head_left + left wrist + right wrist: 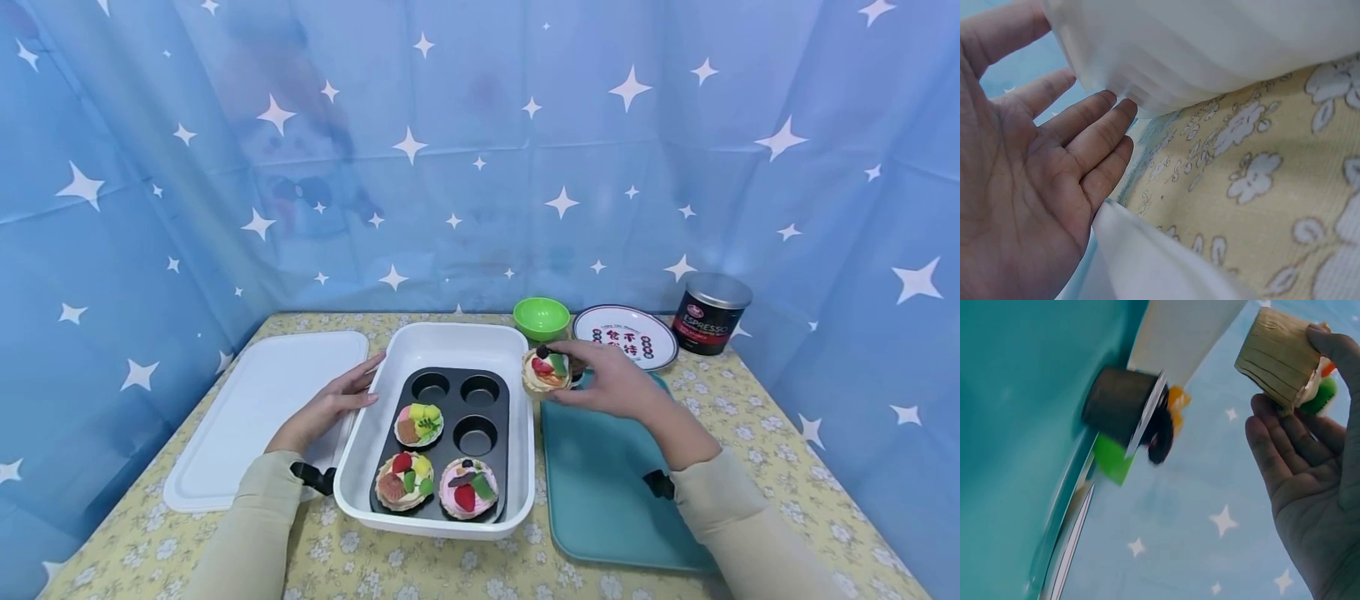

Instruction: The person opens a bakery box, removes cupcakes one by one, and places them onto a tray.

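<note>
White flat tray (255,417): we are seeing it lying at nine o'clock of the white tub (457,346).
Left hand (330,407): we are resting its nearly straight, loosely spread fingers against the tub's nine o'clock side, gripping nothing.
Muffin tin (455,400): it is sitting inside the tub, cradling three tarts.
Tarts in cups: around the tin we are counting a yellow-topped tart (418,425) towards ten o'clock, a brown-and-red-topped tart (405,482) at seven and a pink-cream tart (469,488) at five.
Green bowl (542,317): it is standing just beyond the tub at one o'clock.
Held tart (546,372): we are holding it raised by the tub's two o'clock rim.
Dark cup (1119,403): it is standing on the teal tray (600,492), seemingly topped with something orange, though blur is hiding details.
Right hand (611,382): we are pinching the held tart between thumb and fingertips, partly closed.
Teal tray: it is lying towards four o'clock of the tub.
Plate (628,337), espresso can (712,315): both are sitting towards two o'clock, the can farther right.
</note>
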`<state>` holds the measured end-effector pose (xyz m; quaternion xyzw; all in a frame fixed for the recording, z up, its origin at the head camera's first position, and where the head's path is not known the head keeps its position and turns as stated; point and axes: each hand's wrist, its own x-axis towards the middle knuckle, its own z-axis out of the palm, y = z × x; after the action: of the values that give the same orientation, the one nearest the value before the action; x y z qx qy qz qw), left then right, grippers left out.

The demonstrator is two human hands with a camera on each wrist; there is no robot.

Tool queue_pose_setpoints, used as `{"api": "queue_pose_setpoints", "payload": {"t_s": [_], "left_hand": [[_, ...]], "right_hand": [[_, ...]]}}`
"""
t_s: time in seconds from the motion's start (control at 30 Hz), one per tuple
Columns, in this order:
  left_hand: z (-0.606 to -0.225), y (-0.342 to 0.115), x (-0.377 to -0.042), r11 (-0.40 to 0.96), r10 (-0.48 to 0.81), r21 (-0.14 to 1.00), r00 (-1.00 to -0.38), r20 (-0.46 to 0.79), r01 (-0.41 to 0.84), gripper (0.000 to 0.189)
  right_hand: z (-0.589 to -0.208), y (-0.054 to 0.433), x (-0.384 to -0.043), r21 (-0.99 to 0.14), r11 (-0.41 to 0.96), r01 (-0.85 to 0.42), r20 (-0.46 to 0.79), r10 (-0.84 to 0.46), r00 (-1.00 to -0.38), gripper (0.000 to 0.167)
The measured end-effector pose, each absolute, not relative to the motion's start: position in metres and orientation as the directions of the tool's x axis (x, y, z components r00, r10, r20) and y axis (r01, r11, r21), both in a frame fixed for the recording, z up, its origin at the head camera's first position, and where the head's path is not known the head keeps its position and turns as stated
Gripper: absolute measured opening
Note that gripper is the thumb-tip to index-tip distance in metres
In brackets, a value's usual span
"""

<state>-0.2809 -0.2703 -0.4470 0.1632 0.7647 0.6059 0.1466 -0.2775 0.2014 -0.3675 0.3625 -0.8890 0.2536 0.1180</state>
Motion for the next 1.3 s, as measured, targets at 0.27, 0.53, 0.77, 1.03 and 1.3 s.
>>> {"api": "queue_pose_setpoints", "payload": {"t_s": [0.27, 0.53, 0.77, 1.03, 1.3], "left_hand": [[-0.448, -0.270, -0.282, 0.221, 0.422, 0.973, -0.906, -0.034, 0.067, 0.075], [-0.449, -0.270, -0.283, 0.230, 0.408, 0.971, -0.912, -0.039, 0.061, 0.076], [-0.449, -0.271, -0.282, 0.229, 0.397, 0.972, -0.916, -0.050, 0.046, 0.076], [-0.450, -0.272, -0.284, 0.227, 0.405, 0.972, -0.913, -0.043, 0.054, 0.076], [-0.449, -0.272, -0.283, 0.227, 0.403, 0.972, -0.914, -0.046, 0.051, 0.077]], "right_hand": [[-0.371, 0.241, -0.290, -0.373, 0.668, -0.643, 0.404, -0.507, -0.761, 0.069], [-0.376, 0.275, -0.303, -0.392, 0.744, -0.541, 0.356, -0.419, -0.835, 0.068], [-0.381, 0.291, -0.307, -0.414, 0.788, -0.456, 0.306, -0.352, -0.885, 0.073], [-0.385, 0.300, -0.312, -0.421, 0.816, -0.397, 0.258, -0.311, -0.915, 0.078], [-0.400, 0.307, -0.322, -0.424, 0.818, -0.388, 0.194, -0.337, -0.921, 0.076]]}}
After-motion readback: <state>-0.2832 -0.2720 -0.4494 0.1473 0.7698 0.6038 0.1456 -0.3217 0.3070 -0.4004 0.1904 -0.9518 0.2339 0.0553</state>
